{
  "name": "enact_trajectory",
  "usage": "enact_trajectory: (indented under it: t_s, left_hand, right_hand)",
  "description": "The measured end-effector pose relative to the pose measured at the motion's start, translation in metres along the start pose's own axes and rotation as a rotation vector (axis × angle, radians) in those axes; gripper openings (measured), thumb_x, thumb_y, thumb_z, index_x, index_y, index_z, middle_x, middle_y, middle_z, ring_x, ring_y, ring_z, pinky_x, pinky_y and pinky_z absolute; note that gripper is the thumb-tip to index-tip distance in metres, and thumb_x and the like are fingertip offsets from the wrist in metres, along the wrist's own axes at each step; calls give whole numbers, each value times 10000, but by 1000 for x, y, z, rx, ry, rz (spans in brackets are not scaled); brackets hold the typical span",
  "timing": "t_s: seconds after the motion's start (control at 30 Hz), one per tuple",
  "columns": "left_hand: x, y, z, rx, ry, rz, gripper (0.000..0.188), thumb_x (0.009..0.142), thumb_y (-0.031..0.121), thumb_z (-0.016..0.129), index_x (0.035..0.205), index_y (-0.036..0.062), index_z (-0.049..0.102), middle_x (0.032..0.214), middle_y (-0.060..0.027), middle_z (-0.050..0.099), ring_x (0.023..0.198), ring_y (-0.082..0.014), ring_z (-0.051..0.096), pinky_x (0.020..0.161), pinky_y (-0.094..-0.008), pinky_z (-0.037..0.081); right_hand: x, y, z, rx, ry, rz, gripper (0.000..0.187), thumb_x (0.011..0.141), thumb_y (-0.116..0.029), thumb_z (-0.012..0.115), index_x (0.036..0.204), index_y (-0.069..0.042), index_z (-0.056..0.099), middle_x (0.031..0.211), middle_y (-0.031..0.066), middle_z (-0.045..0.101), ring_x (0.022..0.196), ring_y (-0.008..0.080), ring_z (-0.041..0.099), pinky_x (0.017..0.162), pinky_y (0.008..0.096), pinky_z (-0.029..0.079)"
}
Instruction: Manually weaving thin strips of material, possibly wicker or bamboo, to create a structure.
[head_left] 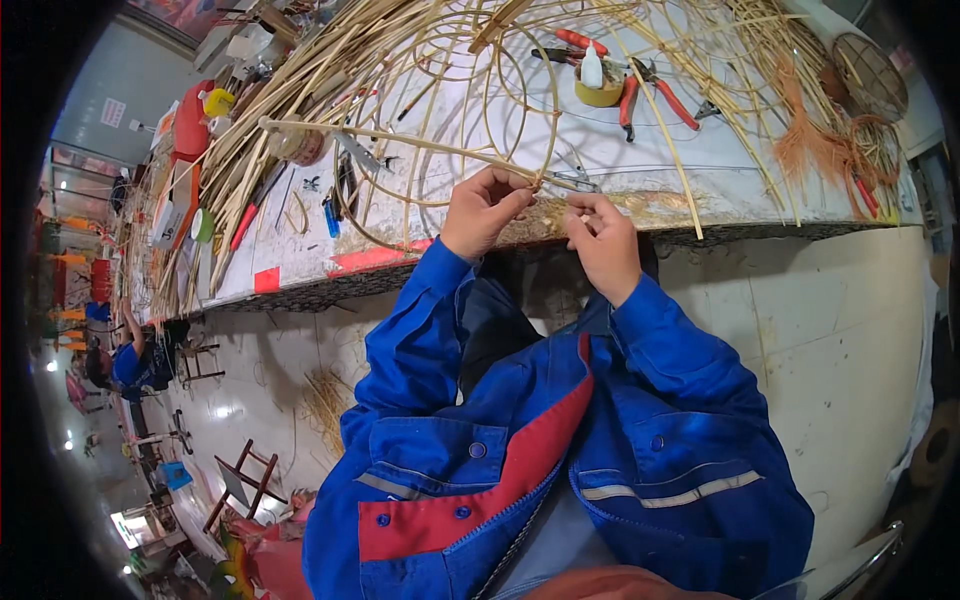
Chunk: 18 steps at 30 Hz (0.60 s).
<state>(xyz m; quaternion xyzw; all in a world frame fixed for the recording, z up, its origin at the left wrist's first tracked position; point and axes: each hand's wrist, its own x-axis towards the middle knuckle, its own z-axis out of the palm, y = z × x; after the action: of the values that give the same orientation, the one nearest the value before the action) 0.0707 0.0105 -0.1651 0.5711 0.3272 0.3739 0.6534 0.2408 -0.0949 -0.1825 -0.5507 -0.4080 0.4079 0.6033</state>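
My left hand (474, 217) is closed at the table's front edge, thumb and fingers pinching a bamboo strip (400, 143) near its right end. There the strip meets a bent bamboo hoop (557, 105), part of a larger frame of curved strips lying on the table. Just to the right, my right hand (608, 248) is raised with thumb and fingertips pressed together. Whatever it pinches, if anything, is too small to make out. A slim metal tool (575, 182) lies just beyond the fingertips, between my hands.
Red-handled pliers (660, 92) and a white squeeze bottle (591, 68) standing in a yellow roll (598, 94) sit beyond my right hand. Bamboo strips (250, 165) pile up at left; a blue lighter (331, 218) lies near the edge. A person (135, 355) is at far left.
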Motion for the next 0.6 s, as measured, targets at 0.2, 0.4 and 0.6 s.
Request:
enact_trajectory:
  t_s: [0.2,0.4,0.6]
  left_hand:
    - [2,-2,-2,-14,-24,7,170,882,10,677,1036,-35,620,971,-96,679,866,-169,668,748,-269,537]
    - [1,2,-1,36,-34,19,167,885,25,681,1032,-31,623,966,-87,682,856,-149,662,717,-259,531]
    - [2,1,-3,5,-36,25,164,883,44,693,1019,-23,628,952,-78,680,821,-130,651,695,-250,525]
  right_hand:
    - [6,-24,20,-555,93,-465,253,835,-75,696,1079,-44,639,907,85,668,665,193,637,580,294,505]
    - [18,-13,20,-683,175,-704,181,803,-82,715,977,-75,665,876,96,649,720,286,655,610,363,538]
    - [16,-13,19,-581,139,-656,125,826,-5,697,941,-40,662,813,84,634,634,208,632,569,293,505]
